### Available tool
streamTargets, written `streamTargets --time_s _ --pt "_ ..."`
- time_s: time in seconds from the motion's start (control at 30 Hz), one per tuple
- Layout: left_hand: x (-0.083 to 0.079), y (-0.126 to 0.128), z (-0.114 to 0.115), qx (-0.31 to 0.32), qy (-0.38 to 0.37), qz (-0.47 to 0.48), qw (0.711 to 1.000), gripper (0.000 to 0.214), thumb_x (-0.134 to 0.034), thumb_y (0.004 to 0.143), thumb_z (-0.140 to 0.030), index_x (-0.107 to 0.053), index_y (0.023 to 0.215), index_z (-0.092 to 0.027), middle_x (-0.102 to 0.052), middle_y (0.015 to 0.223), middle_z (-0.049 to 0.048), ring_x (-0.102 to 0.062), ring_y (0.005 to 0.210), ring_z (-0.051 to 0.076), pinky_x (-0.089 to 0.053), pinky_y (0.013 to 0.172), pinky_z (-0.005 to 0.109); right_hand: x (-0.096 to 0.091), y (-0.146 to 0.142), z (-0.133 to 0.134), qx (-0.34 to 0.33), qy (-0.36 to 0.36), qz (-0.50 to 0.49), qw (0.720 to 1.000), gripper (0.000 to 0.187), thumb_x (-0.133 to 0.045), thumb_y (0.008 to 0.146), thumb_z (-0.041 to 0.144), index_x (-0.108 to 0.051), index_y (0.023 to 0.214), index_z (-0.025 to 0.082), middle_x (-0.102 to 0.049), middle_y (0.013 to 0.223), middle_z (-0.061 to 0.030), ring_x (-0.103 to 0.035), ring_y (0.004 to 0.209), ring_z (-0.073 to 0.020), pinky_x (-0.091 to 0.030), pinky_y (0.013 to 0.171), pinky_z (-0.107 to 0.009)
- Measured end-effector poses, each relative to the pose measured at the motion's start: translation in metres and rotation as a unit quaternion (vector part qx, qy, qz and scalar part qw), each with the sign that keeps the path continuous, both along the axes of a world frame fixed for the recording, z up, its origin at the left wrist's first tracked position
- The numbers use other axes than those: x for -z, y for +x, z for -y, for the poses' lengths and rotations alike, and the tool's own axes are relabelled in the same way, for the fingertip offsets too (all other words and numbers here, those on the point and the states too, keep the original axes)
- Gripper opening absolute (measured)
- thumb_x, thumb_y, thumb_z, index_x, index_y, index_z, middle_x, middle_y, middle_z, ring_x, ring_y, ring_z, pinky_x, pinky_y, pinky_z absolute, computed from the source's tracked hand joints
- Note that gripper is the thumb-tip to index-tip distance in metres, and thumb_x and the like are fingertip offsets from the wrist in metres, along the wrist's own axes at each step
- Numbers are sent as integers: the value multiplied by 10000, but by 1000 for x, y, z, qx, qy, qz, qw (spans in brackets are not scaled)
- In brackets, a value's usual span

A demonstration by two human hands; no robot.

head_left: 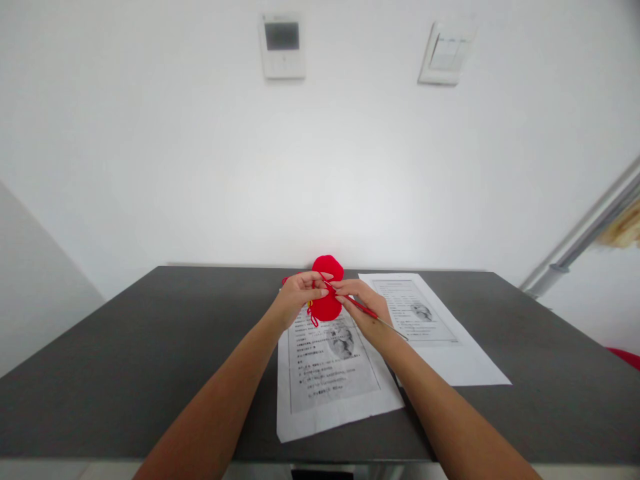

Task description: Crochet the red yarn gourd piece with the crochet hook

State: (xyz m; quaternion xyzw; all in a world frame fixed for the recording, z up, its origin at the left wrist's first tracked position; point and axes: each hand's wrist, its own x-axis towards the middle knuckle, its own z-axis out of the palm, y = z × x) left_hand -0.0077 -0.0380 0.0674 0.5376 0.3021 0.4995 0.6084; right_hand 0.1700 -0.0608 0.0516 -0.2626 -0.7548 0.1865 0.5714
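Note:
My left hand (299, 293) pinches the left edge of a red crocheted piece (328, 288) and holds it up above the table. Red yarn loops hang around that hand's fingers. My right hand (366, 310) grips a crochet hook (370, 312) with a red handle and a thin metal shaft; its tip meets the red piece between both hands. Both hands are closed, held above a printed sheet.
Two printed paper sheets lie on the dark grey table (150, 347): one (330, 380) under my hands, one (435, 333) to the right. A white wall stands behind, with a wall panel (283, 45) and a switch (447, 53). A metal rail (585, 233) slants at right.

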Motion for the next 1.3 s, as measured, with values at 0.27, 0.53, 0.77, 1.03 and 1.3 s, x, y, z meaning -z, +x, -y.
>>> streamTargets --time_s 0.27,0.53,0.77,1.03,1.3 --pt "-2 0 1 13 -19 27 999 330 -783 583 -175 -722 904 -134 -609 668 0 -543 634 98 -395 645 231 -2 0 2 -5 9 4 1000 121 -578 869 200 -656 946 254 -690 1061 -65 -633 1003 -209 -488 929 -400" --pt "-6 0 4 23 -34 37 998 339 -795 566 -181 -729 895 -127 -592 636 -5 -522 599 86 -377 618 218 -3 0 4 -6 18 8 1000 135 -569 876 198 -659 958 255 -693 1058 -63 -632 1015 -209 -486 936 -401" --pt "-5 0 4 25 -32 33 999 348 -787 574 -174 -724 912 -123 -598 647 -2 -523 607 89 -376 631 225 -5 0 4 3 53 9 999 142 -572 867 157 -655 945 242 -698 1009 -66 -638 973 -204 -503 894 -393" --pt "-6 -2 1 14 -27 -1 1000 340 -776 560 -169 -720 893 -129 -613 674 1 -537 642 100 -384 651 232 0 0 2 0 37 -25 999 129 -609 844 137 -665 912 231 -704 950 -56 -647 923 -191 -513 856 -370" --pt "-6 -8 -2 8 -27 -35 999 342 -767 544 -180 -710 877 -123 -608 659 1 -519 609 101 -356 601 237 0 -1 -2 -61 -141 -116 981 57 -673 806 274 -681 825 221 -729 907 -44 -682 893 -197 -543 850 -373"
